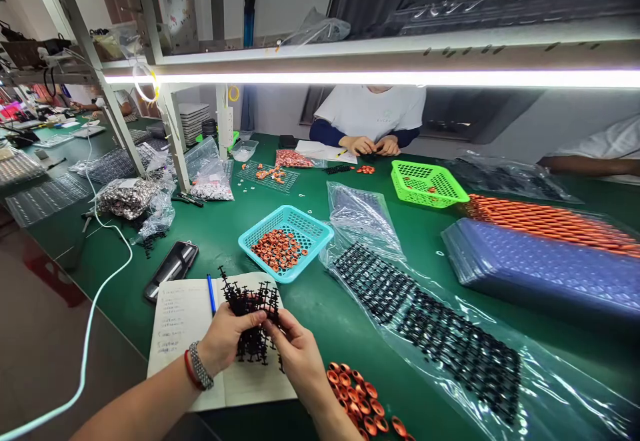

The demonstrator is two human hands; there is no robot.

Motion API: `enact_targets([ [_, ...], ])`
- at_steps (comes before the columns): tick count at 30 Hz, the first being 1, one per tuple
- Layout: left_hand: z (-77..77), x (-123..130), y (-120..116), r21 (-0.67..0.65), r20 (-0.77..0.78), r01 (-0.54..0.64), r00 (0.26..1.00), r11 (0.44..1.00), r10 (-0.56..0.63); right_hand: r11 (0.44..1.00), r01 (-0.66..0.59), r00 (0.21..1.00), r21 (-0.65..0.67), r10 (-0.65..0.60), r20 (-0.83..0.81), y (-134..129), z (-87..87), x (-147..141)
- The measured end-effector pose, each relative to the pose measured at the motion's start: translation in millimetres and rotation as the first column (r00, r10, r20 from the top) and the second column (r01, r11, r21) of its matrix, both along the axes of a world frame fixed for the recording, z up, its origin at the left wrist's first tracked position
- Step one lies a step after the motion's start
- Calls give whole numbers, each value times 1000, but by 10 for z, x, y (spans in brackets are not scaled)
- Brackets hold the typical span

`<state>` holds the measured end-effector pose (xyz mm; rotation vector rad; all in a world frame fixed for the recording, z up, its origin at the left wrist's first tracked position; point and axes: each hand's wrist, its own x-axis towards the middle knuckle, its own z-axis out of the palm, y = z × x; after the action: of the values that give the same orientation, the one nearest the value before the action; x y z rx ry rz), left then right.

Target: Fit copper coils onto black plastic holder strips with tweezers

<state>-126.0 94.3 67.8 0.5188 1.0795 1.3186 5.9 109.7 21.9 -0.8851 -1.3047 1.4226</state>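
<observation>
A bundle of black branched plastic parts (253, 341) is gripped by my left hand (227, 334), above an open notebook (185, 334). My right hand (297, 347) has its thumb and fingers pinched at the bundle's right side; what exactly lies between those fingertips is hidden. Beside the left hand a blue pen (211, 294) rests on the handwritten page. Several orange ring-like caps (357, 397) lie on the green table close to my right forearm. Behind the hands stands a light-blue basket (314, 241) with more orange caps in it.
To the right, a clear plastic bag (360, 217) lies by rows of black parts (430, 324). Stacked clear trays (530, 254) and a green basket (425, 184) sit farther back. A black case (173, 271) and white cable (107, 281) are on the left. A co-worker (373, 117) sits opposite.
</observation>
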Motion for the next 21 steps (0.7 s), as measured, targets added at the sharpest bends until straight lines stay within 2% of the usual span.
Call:
enact_targets([
  [21,23,26,-2,-8,-7,1,1000,1000,-1,994,-15,999,-104,12,-37,3,60,8],
])
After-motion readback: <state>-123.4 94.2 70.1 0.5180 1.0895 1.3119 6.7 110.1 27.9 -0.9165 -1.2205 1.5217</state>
